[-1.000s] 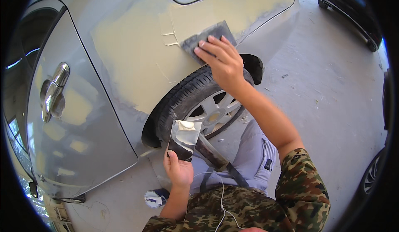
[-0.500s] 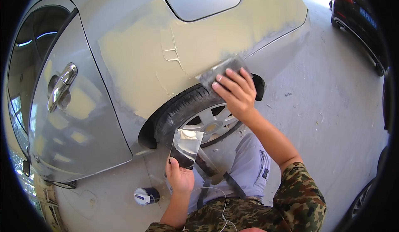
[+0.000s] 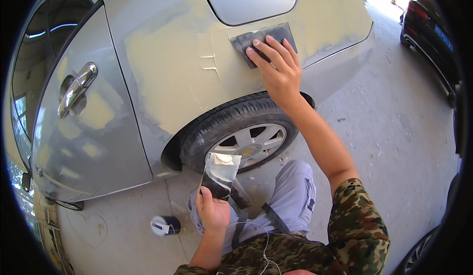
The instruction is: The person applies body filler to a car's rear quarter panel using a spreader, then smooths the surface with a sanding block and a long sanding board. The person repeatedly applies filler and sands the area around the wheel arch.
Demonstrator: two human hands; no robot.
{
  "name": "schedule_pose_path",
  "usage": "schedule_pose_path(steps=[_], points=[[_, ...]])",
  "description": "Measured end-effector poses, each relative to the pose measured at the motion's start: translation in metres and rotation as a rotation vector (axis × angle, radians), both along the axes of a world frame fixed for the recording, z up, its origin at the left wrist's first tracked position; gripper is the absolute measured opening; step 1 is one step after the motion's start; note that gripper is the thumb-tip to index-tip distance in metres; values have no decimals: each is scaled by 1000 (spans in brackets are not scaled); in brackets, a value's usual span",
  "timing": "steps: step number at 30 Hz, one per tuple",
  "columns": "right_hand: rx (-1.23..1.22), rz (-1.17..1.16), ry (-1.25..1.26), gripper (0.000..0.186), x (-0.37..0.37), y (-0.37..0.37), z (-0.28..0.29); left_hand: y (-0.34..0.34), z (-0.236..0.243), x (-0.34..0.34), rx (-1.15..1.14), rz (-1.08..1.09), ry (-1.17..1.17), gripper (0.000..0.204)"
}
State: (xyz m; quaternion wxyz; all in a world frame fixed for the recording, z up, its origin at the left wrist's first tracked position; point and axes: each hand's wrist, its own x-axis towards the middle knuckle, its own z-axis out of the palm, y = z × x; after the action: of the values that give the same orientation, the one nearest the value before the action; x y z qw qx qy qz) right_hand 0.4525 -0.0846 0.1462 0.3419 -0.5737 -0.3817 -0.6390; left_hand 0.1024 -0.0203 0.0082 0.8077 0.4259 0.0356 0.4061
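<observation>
My right hand (image 3: 278, 68) presses a dark, flat filler spreader (image 3: 241, 46) against the car's rear side panel, just below the fuel flap (image 3: 249, 1). Pale yellow body filler (image 3: 165, 63) coats much of that panel, with a few raised ridges of it left of the spreader. In front of the rear wheel, my left hand (image 3: 213, 211) grips a second spreader (image 3: 219, 176), grey above and black below. A lump of cream filler sits near its top edge.
The rear wheel (image 3: 249, 149) is under the panel. A dark tin with a pale lid (image 3: 165, 225) stands on the floor at the lower left. The car door with a chrome handle (image 3: 78, 88) is on the left. A black car (image 3: 428, 38) stands at the far right.
My right hand has moved the spreader up from the wheel arch to below the fuel flap. My left hand and its spreader stay almost where they were.
</observation>
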Motion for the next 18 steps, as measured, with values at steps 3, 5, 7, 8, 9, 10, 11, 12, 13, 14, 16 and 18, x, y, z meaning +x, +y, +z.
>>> schedule_pose_path(steps=[3,5,7,8,9,10,11,12,13,14,16,18], points=[[-4,21,-11,33,-5,-8,-7,1,0,-1,-14,15,-1,40],[33,40,-12,33,-10,-13,-4,1,-1,-2,-26,47,6,39],[82,31,-23,33,-12,-16,3,1,-2,-3,-32,70,29,38],[73,15,-3,34,-11,-15,8,0,-3,-3,-50,58,25,38],[58,17,-4,35,-11,-12,11,0,-3,-3,-52,38,20,38],[34,10,9,35,-10,-8,13,0,-4,-3,-56,27,16,38],[-8,-3,53,35,-10,-5,14,0,-4,-3,-51,30,24,38],[-14,8,62,36,-11,-1,11,-1,-4,-3,-50,43,32,38],[-15,27,66,38,-12,0,8,-1,-5,-3,-51,55,40,38],[-34,39,88,39,-15,-1,3,-1,-6,-3,-51,50,28,38],[-34,29,77,35,-17,-4,-4,-1,-8,-4,-48,37,2,38],[-8,43,62,34,-19,-11,-7,-1,-9,-5,-51,20,-4,38]])
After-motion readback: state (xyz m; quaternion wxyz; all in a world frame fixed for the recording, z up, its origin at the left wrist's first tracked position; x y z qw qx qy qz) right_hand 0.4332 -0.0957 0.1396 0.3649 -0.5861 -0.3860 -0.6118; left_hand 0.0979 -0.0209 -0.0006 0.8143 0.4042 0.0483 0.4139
